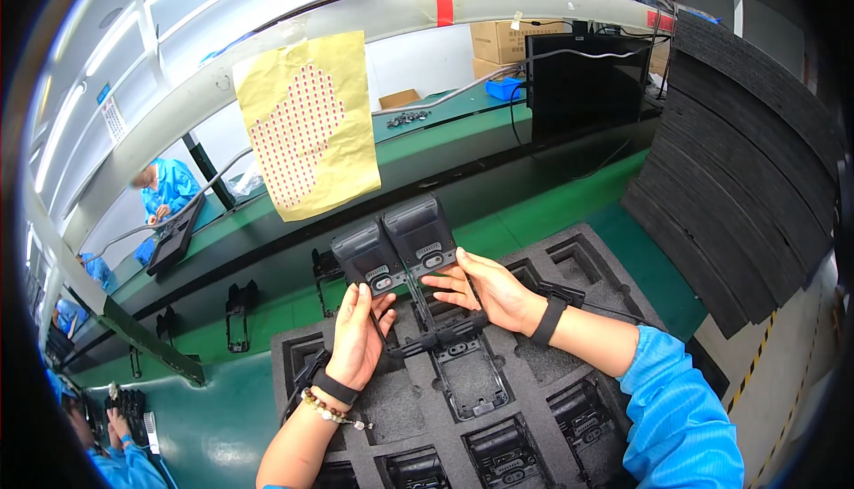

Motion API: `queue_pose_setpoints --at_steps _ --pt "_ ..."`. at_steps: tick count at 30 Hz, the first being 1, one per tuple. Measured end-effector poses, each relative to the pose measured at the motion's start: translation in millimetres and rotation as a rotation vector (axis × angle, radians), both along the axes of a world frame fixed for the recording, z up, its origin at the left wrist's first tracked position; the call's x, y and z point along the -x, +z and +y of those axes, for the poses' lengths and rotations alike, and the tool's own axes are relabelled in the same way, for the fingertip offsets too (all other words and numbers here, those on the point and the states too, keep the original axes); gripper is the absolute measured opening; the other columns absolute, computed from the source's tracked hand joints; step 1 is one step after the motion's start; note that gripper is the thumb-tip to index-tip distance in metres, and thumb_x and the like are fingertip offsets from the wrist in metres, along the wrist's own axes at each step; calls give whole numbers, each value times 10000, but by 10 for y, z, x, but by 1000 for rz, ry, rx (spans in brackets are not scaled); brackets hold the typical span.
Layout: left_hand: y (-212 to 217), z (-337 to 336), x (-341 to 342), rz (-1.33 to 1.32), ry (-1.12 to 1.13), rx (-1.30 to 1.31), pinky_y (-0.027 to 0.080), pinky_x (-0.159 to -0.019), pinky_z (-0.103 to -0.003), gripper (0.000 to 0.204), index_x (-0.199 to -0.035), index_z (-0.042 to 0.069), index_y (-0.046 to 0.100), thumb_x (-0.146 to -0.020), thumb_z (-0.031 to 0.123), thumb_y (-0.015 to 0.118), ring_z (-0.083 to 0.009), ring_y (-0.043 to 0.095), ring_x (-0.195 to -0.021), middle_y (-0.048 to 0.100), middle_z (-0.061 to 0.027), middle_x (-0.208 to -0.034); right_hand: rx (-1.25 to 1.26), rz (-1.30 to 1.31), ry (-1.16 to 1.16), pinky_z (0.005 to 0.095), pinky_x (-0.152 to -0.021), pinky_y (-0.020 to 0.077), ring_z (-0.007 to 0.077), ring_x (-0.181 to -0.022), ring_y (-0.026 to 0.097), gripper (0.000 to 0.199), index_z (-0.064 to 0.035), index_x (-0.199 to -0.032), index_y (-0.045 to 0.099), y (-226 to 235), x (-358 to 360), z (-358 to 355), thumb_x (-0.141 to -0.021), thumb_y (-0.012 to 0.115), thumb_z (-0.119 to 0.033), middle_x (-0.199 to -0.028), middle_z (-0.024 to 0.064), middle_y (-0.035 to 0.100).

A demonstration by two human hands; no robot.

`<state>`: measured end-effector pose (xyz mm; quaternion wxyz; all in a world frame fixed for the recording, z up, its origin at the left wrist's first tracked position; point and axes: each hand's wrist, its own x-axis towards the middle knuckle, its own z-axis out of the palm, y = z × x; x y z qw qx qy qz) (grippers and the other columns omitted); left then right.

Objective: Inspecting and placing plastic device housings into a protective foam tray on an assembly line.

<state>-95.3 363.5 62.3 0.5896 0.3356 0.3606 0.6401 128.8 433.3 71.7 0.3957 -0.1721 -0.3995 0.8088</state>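
Above a grey foam tray [378,413], two black plastic device housings are held up side by side. My left hand [356,347] grips the left housing [366,258] by its lower edge, thumb in front. My right hand [498,293] grips the right housing [420,233] the same way, with its thumb at the lower right corner. Each has a boxy top and a small oval opening low on its face. Their inner sides meet or nearly meet. Thin black frame bars run below them between my hands. Another black frame [471,380] lies in a tray pocket beneath.
Several black housings [505,455] sit in tray pockets. Stacked black foam sheets [734,169] rise at the right. A yellow sticker sheet [311,124] hangs ahead, beside a dark monitor [587,88]. More black frames [238,315] stand along the green bench. Co-workers [169,186] are at the left.
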Motion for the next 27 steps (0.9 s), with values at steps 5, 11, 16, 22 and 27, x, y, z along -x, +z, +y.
queue_pose_setpoints --at_steps 5,11,16,22,27 --pt "123 -18 -78 -61 -69 -15 498 -990 -401 326 -1251 111 463 -1053 368 426 -269 557 -1225 574 -94 -1227 39 17 5 315 -927 507 185 -1193 585 305 -104 -1176 565 -54 -31 -4 -1042 466 -359 -1177 37 615" --pt "143 -33 -74 -135 -206 -24 489 -1017 -488 618 -1396 85 429 -1015 566 346 -307 522 -1262 496 -135 -1375 44 -33 -95 251 -826 496 113 -1040 615 244 -148 -1091 604 -41 -48 8 -1029 504 -362 -1081 -24 633" --pt "139 -36 -72 -111 -241 -23 498 -1002 -472 678 -1418 81 419 -1004 609 317 -302 541 -1222 478 -136 -1404 39 -38 -86 226 -652 411 45 -745 503 295 -115 -1157 607 -63 -47 18 -1028 508 -362 -913 -52 570" --pt "157 -39 -89 -92 -255 -60 484 -1010 -479 600 -1464 156 358 -1013 552 364 -330 529 -1226 462 -151 -1426 41 -58 -9 189 -532 329 37 -601 348 466 -29 -1393 473 -73 -16 23 -1047 454 -341 -833 -43 469" --pt "167 -57 -108 -141 -270 -94 469 -1021 -507 505 -1469 257 315 -1018 456 425 -358 517 -1238 430 -161 -1452 233 147 202 202 -494 320 74 -581 364 498 -37 -1336 481 -255 -84 181 -1049 388 -433 -875 18 506"
